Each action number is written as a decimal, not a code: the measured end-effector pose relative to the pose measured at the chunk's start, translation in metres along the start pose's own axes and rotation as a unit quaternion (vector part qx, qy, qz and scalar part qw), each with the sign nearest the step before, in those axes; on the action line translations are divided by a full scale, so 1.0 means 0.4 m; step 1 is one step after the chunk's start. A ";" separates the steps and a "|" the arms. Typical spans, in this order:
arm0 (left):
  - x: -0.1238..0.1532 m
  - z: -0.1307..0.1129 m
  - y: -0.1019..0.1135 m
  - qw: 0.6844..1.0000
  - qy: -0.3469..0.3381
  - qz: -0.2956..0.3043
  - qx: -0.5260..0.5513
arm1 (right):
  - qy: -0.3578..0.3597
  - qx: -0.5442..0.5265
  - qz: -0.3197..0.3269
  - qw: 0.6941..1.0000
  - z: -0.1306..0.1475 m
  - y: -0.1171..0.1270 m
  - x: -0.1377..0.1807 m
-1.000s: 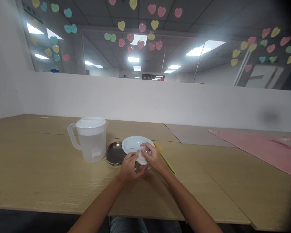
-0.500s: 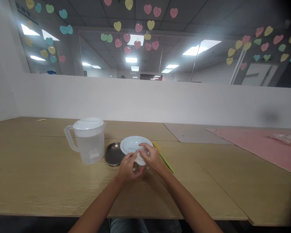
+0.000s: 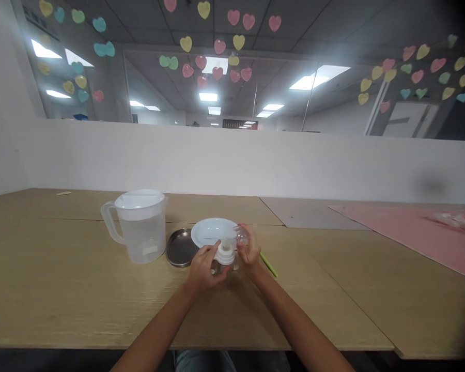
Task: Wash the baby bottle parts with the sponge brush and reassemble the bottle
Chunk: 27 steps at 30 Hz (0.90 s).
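My left hand is closed round a small clear bottle with a white pump top standing on the wooden table. My right hand holds a small clear cap just up and right of the pump top. A white plate lies directly behind the bottle, and a round metal lid lies to its left.
A lidded translucent plastic jug stands left of the metal lid. A yellow-green stick-like object lies right of my right hand. A pink mat covers the far right of the table. A white partition runs behind.
My right hand has lifted the clear cap off the bottle and moved it up and to the right, baring the white pump top. My left hand still grips the bottle.
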<state>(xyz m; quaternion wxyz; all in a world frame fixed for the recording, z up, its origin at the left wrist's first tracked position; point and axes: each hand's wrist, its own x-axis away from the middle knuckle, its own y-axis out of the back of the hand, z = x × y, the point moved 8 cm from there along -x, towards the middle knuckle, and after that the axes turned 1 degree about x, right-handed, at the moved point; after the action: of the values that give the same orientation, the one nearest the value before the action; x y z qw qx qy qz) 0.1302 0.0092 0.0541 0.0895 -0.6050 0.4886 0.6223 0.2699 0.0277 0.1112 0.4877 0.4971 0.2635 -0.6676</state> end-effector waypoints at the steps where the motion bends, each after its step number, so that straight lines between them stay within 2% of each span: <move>1: 0.000 0.001 0.000 1.000 0.002 0.001 0.002 | -0.022 -0.012 -0.034 0.999 -0.014 0.010 0.002; 4: 0.001 0.005 -0.002 1.000 0.012 0.006 0.004 | -0.124 -0.069 -0.133 0.981 -0.066 0.033 0.003; 6: 0.001 0.007 -0.004 1.000 0.017 0.011 0.005 | -0.198 -0.105 -0.165 0.960 -0.102 0.033 0.000; 11: 0.000 0.008 -0.004 0.999 0.028 0.015 0.007 | -0.308 -0.107 -0.132 0.936 -0.176 0.000 -0.003; 15: 0.000 0.008 -0.003 0.999 0.029 0.020 0.007 | -0.312 -0.089 -0.095 0.941 -0.207 -0.020 0.005; 21: 0.000 0.011 -0.003 0.999 0.039 0.020 0.009 | -0.282 -0.021 0.005 0.959 -0.191 -0.055 0.007; 27: -0.002 0.009 -0.002 0.999 0.041 0.016 0.014 | -0.260 -0.070 0.049 0.962 -0.195 -0.086 0.011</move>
<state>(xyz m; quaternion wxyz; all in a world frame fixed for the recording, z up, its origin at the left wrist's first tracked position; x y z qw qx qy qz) 0.1284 0.0126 0.0534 0.0681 -0.6208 0.5101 0.5914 0.2702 0.1046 0.0740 0.6054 0.2832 0.1491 -0.7288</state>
